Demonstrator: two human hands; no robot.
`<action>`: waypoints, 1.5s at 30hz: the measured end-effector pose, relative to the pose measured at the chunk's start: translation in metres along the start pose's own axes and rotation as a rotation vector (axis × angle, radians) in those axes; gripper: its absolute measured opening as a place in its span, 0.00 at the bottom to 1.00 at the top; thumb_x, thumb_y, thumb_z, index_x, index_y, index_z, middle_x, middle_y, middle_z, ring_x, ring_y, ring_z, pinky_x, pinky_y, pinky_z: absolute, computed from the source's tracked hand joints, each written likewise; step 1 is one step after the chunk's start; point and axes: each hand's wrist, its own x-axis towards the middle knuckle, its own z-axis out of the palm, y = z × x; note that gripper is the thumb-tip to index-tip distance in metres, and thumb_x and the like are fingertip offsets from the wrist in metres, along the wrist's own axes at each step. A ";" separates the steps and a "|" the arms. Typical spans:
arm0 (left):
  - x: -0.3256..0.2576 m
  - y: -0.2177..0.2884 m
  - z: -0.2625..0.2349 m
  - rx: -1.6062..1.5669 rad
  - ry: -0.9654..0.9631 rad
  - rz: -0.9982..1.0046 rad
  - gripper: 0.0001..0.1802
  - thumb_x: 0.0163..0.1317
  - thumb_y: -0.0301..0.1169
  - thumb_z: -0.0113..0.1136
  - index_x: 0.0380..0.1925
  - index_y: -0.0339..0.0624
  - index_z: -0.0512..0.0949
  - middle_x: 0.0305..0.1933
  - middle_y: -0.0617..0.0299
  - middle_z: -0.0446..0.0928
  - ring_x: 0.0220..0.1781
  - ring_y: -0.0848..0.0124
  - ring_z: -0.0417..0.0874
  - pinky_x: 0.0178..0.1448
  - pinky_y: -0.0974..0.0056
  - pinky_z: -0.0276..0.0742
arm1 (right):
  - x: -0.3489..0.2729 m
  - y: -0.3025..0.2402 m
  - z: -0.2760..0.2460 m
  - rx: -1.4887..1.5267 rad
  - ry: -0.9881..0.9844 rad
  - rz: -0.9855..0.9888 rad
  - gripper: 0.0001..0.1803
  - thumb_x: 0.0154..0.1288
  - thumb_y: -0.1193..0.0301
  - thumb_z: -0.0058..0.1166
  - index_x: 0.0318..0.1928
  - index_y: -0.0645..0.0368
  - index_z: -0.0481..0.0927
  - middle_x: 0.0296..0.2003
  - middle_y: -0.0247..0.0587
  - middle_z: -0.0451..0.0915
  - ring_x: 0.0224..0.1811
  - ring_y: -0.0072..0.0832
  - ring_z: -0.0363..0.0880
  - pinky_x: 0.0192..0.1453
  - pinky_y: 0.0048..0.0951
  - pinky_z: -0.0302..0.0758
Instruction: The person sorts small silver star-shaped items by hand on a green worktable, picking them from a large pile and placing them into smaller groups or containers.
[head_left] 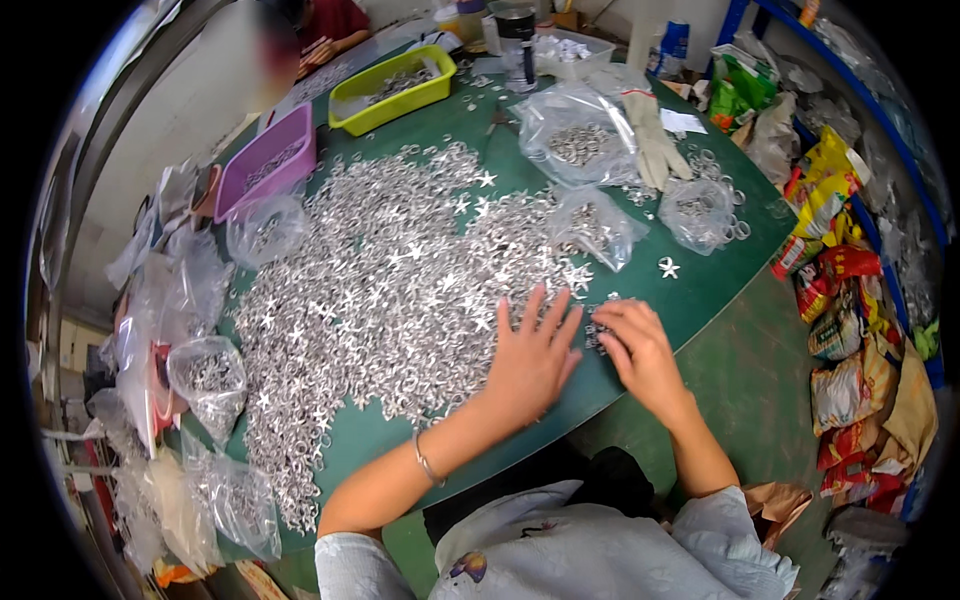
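A wide heap of small silver metal pieces (380, 290), rings and star shapes, covers the green table (700, 290). My left hand (533, 350) lies flat on the heap's near right edge, fingers spread. Just right of it, my right hand (640, 345) rests on the table with its fingers curled over a few small silver pieces (597, 325) at the heap's rim; whether it grips them is not clear. One silver star (669, 267) lies alone on the bare green surface beyond my right hand.
Clear bags of metal parts (575, 135) lie at the back and along the left edge. A yellow-green tray (392, 88) and a purple tray (268, 160) hold more pieces. A white glove (655, 140) lies nearby. Snack packets (840, 300) pile up right. Another person's hands (320, 50) work far back.
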 end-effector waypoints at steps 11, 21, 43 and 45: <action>-0.051 -0.021 0.009 0.079 0.027 -0.009 0.22 0.61 0.39 0.58 0.56 0.52 0.74 0.70 0.62 0.62 0.71 0.52 0.60 0.67 0.30 0.52 | 0.015 0.005 0.021 -0.290 -0.067 -0.161 0.14 0.57 0.74 0.60 0.45 0.63 0.80 0.47 0.38 0.78 0.52 0.39 0.72 0.55 0.42 0.64; -0.051 -0.030 0.003 0.037 0.035 -0.071 0.20 0.61 0.34 0.57 0.55 0.51 0.74 0.70 0.56 0.61 0.73 0.58 0.60 0.68 0.31 0.52 | -0.003 0.021 0.006 -0.228 -0.156 -0.143 0.16 0.57 0.70 0.61 0.46 0.62 0.79 0.48 0.38 0.77 0.57 0.39 0.71 0.61 0.46 0.63; -0.124 -0.024 -0.011 0.013 -0.011 -0.124 0.35 0.57 0.46 0.65 0.65 0.55 0.68 0.75 0.55 0.53 0.75 0.46 0.52 0.64 0.24 0.52 | -0.004 -0.055 0.049 -0.111 -0.459 -0.337 0.40 0.48 0.62 0.70 0.64 0.53 0.70 0.68 0.47 0.61 0.72 0.52 0.53 0.70 0.55 0.54; -0.135 -0.034 -0.013 0.056 0.029 -0.178 0.36 0.57 0.46 0.65 0.66 0.57 0.67 0.76 0.55 0.52 0.75 0.46 0.51 0.64 0.23 0.52 | -0.003 -0.054 0.066 -0.080 -0.490 -0.374 0.43 0.48 0.59 0.70 0.65 0.53 0.68 0.69 0.48 0.60 0.73 0.52 0.51 0.71 0.56 0.52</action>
